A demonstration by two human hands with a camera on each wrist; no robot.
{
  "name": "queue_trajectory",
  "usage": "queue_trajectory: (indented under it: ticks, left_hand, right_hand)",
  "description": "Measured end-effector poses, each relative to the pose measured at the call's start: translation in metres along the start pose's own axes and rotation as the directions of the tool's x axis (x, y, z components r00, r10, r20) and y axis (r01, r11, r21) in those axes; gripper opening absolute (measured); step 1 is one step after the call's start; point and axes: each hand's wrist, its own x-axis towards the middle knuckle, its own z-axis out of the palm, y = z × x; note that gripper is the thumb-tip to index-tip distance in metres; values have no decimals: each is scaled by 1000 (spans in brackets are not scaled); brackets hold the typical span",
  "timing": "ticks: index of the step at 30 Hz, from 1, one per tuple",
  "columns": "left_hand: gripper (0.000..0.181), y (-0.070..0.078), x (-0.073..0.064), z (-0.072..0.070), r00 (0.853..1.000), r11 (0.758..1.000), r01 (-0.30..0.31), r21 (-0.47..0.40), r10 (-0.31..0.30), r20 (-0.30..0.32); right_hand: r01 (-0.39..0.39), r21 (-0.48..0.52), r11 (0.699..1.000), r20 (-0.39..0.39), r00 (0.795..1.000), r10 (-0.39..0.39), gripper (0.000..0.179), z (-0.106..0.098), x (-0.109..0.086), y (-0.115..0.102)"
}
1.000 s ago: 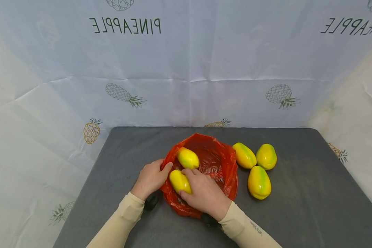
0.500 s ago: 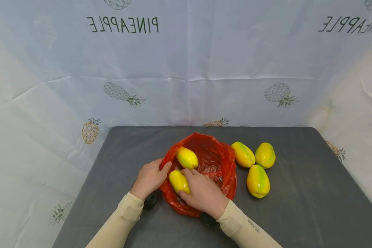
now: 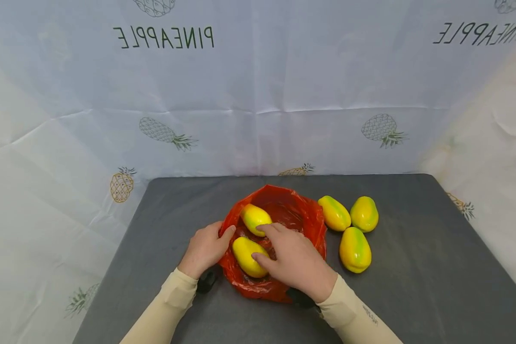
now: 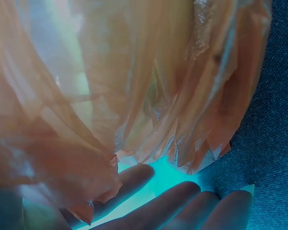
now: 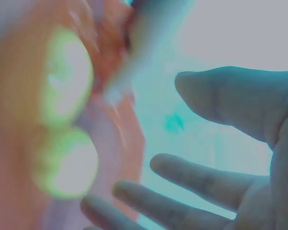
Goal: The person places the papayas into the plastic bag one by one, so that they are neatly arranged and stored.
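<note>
Pineapple-print backdrop (image 3: 241,81), head view: beyond all fingertips, behind the gray tabletop (image 3: 413,286).
Red plastic bag (image 3: 316,224), head view: we see it between the left and right fingers, mouth gaping upward.
Left hand (image 3: 205,249), head view: thumb over the rim, pinching it, presumably to hold the mouth wide and steady.
Right hand (image 3: 298,260), head view: fingers and thumb spread over the bag, gripping nothing.
Bagged fruit, head view: upper papaya (image 3: 254,219) by the right index fingertip, lower papaya (image 3: 246,257) by the thumb tip; we cannot tell whether either is touched.
Loose papayas (image 3: 355,250), head view: three clustered right of the right fingers, outside the bag, handily near, we judge.
Crinkled folds, left wrist view: fingers extend behind the plastic, seemingly backing the wall; we cannot see the thumb clearly.
Yellow-green blurs, right wrist view: both bagged papayas, past the parted fingertips.
</note>
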Motion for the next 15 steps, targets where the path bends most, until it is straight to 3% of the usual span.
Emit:
queue_trajectory:
  ticks: [6,15]
  left_hand:
    - [28,3,-2,1,1000,1000,24,-18,-24,9]
    - [29,5,-3,1,1000,1000,25,-6,-25,5]
  right_hand:
    - [-80,13,997,-161,984,81,59,-46,-6,38]
    - [-270,-27,963,-201,945,259,64,-99,-25,113]
